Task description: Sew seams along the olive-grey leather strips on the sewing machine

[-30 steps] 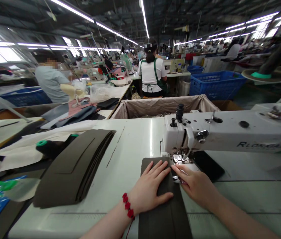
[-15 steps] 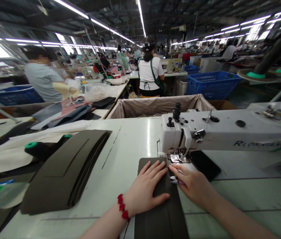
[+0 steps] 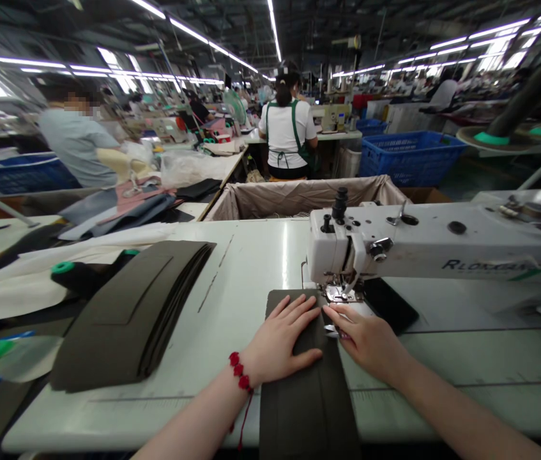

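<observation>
My left hand (image 3: 282, 342) lies flat, fingers spread, on a dark olive fabric piece (image 3: 308, 415). A red bracelet circles that wrist. The fabric runs from the table's front edge up to the left of the presser foot (image 3: 344, 294) of a white sewing machine (image 3: 330, 249). My right hand (image 3: 370, 342) is closed at the fabric's right edge, just in front of the foot, index fingertip touching the cloth. Beneath its fingers pokes a small shiny metal tool (image 3: 331, 331), mostly hidden, with a hint of pink; its kind is unclear.
A stack of olive fabric pieces (image 3: 126, 319) lies left, by a dark thread cone (image 3: 76, 276). A black phone (image 3: 391, 306) rests behind my right hand. Beyond the table stands a cloth-lined bin (image 3: 260, 199). A co-worker in a white shirt (image 3: 287, 137) sits ahead, another person left.
The view has tipped slightly down, so the table's front edge now shows. Both hands and the fabric keep nearly the same place beside the presser foot.
</observation>
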Demonstrator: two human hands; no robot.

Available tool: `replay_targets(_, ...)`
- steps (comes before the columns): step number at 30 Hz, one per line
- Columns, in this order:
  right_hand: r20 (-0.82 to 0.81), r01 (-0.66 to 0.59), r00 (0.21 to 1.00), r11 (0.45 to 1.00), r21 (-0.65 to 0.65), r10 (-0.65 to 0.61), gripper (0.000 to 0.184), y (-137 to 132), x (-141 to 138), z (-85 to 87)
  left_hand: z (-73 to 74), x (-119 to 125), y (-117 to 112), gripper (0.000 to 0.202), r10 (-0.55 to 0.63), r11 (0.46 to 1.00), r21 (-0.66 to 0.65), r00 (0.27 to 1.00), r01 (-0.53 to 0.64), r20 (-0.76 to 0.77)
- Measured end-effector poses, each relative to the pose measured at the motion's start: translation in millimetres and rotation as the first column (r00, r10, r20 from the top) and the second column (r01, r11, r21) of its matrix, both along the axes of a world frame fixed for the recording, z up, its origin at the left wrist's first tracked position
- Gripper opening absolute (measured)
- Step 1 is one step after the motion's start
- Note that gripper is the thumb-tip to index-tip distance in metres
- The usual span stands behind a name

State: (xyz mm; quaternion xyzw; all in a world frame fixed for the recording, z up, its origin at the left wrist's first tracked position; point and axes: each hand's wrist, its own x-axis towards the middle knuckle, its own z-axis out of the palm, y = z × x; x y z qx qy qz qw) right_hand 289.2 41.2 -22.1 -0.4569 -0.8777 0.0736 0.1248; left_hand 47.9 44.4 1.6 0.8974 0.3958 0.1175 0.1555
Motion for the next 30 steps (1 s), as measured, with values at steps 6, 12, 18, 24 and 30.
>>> replay_targets(6, 0.009, 0.001, 1.0, 1.0, -0.003, -0.001, 0.054, -1.1, 2.1, -0.3, 0.4, -2.2, 1.2, 0.065, -0.024, 1.0, 0.0, 0.999, 0.024, 0.034)
replay_targets(12, 0.024, 0.012, 1.0, 1.0, 0.0, -0.012, 0.053, -1.2, 3.3, -0.4, 2.0, -3.5, -1.6, 0.034, -0.129, 0.992, 0.001, 0.99, 0.129, 0.055)
replay_targets(18, 0.024, 0.009, 1.0, 1.0, -0.007, -0.009, 0.054, -1.0, 3.6, 0.4, 4.7, -3.4, -3.8, 0.03, -0.172, 0.985, 0.021, 0.98, 0.171, 0.101)
replay_targets(24, 0.026, 0.007, 1.0, 1.0, -0.004, -0.007, 0.055, -1.5, 3.3, 0.8, 4.3, -4.7, -2.4, 0.03, -0.139, 0.99, 0.028, 0.985, 0.137, 0.1)
replay_targets(30, 0.022, 0.006, 1.0, 1.0, 0.003, -0.006, 0.052, -1.0, 3.2, 0.4, 2.7, -5.2, -2.3, 0.031, -0.128, 0.992, 0.032, 0.986, 0.125, 0.103)
